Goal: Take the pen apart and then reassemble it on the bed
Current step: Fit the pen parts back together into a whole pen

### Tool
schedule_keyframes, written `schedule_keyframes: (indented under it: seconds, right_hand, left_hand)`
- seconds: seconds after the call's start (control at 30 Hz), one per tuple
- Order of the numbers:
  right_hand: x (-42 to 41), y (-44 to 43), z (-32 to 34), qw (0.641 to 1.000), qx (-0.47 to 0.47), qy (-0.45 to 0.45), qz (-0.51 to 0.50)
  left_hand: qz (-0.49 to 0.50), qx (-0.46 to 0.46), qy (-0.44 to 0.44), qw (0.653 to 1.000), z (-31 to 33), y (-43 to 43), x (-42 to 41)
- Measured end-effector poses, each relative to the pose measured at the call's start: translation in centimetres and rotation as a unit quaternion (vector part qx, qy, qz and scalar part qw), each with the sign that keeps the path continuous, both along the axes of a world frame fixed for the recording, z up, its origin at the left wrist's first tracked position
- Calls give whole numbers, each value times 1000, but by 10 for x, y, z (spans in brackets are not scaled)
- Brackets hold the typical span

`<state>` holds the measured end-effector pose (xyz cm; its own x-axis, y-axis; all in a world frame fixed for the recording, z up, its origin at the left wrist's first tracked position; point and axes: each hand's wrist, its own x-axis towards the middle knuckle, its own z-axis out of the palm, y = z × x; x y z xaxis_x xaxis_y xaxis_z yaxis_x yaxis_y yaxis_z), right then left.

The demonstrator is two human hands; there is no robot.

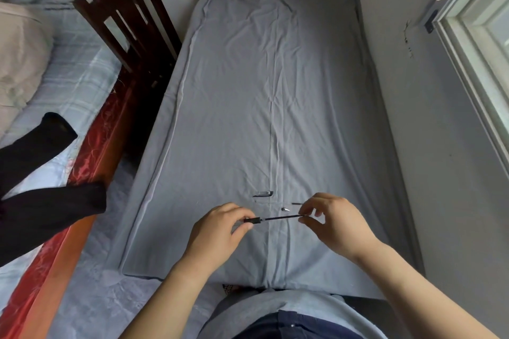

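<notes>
A thin black pen barrel (278, 218) is held level just above the grey bed sheet (270, 91). My left hand (217, 231) pinches its thicker left end, and my right hand (333, 220) pinches its right end with thumb and forefinger. Loose parts lie on the sheet just beyond the hands: a clear cap with a clip (264, 194), a thin clear refill tube (268, 201), a small metal tip (286, 209) and a short dark piece (297, 203) beside my right fingers.
A dark wooden chair (132, 22) stands at the bed's left edge. Black clothing (41, 173) lies over a red-orange board at the left. A grey wall (427, 132) and a window frame (479, 69) run along the right.
</notes>
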<state>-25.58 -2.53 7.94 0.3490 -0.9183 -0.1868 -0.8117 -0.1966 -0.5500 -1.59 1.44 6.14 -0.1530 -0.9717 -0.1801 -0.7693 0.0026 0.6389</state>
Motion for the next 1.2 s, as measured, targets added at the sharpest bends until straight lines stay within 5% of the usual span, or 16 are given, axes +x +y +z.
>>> schedule_keyframes:
  seconds: [0.63, 0.97, 1.2]
  right_hand:
    - [18, 5, -32, 995, 57, -79, -17]
    - [18, -25, -112, 991, 125, 27, -50]
    - [29, -29, -110, 992, 121, -7, -25]
  left_hand:
    - [16, 24, 9, 1000, -15, -8, -16]
    - [96, 72, -13, 993, -49, -3, 7]
    - [100, 79, -2, 992, -47, -10, 3]
